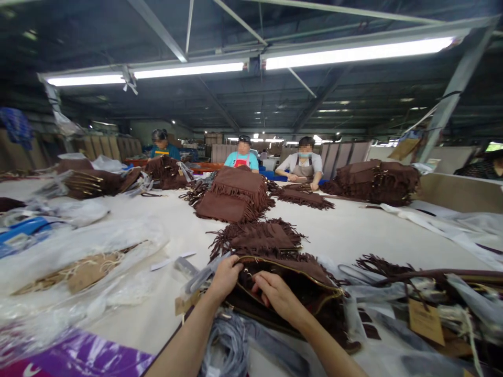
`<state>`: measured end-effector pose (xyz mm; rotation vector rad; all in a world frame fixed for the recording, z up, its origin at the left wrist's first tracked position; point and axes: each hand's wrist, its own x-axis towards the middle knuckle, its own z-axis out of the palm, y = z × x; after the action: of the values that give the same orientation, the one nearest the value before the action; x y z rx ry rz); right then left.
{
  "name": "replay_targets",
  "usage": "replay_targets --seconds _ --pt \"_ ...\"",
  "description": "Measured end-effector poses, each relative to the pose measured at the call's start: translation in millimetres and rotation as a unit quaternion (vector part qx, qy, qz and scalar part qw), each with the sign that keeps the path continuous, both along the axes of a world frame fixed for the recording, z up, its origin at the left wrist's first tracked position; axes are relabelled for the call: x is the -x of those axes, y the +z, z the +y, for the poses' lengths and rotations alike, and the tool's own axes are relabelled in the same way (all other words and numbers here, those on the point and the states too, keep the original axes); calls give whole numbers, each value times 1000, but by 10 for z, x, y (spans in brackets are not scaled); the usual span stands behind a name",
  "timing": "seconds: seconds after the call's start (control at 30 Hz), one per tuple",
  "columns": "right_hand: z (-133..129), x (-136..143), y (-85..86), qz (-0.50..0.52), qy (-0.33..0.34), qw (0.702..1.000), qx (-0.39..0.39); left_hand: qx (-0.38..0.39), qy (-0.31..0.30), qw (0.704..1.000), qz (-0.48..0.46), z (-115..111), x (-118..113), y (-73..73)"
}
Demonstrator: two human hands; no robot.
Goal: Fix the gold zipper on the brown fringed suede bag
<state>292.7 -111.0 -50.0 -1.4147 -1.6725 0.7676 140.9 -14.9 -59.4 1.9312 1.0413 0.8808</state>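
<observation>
An open brown fringed bag (314,272) with a gold zipper lies in front of me on the white table. My left hand (227,275) is closed on the bag's left edge near the zipper's end. Inside the opening, my right hand (275,293) has its fingers curled; whatever they hold, if anything, is hidden. Just behind the bag lies another fringed brown piece (267,235). A coil of plastic-wrapped strap (226,343) sits below the bag, between my forearms.
Stacked brown fringed bags (231,193) stand mid-table, with another pile (373,180) at back right. Plastic bags holding tags (92,269) cover the left. Wrapped straps and a tan tag (426,320) lie right. Several people are across the table.
</observation>
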Motion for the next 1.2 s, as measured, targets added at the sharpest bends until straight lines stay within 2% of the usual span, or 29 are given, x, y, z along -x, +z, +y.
replay_targets --seconds 0.13,0.3,0.4,0.5,0.67,0.77,0.83,0.97,1.2 --pt "-19 -67 27 16 -1 1000 0 24 5 1000 -17 22 -1 -32" --pt "-137 -124 158 -128 -14 991 -26 48 8 998 -30 11 -2 -20" --pt "-167 -66 153 -155 -34 987 -38 55 10 998 -36 -11 2 -5" --pt "-167 -25 155 -147 -41 987 -44 61 11 997 -39 -35 12 6" --pt "-132 -76 200 -72 22 997 -20 68 19 996 -46 -58 29 26" --pt "-92 -85 169 -32 -9 999 -22 71 17 996 -47 -55 30 35" --pt "-73 -49 122 -46 -9 998 -42 70 12 996 -48 -52 30 39" --pt "-64 68 30 -88 56 989 -109 68 -14 996 -54 -71 40 51" --pt "-30 86 -26 -72 42 991 -109 83 -93 991 -57 -190 115 145"
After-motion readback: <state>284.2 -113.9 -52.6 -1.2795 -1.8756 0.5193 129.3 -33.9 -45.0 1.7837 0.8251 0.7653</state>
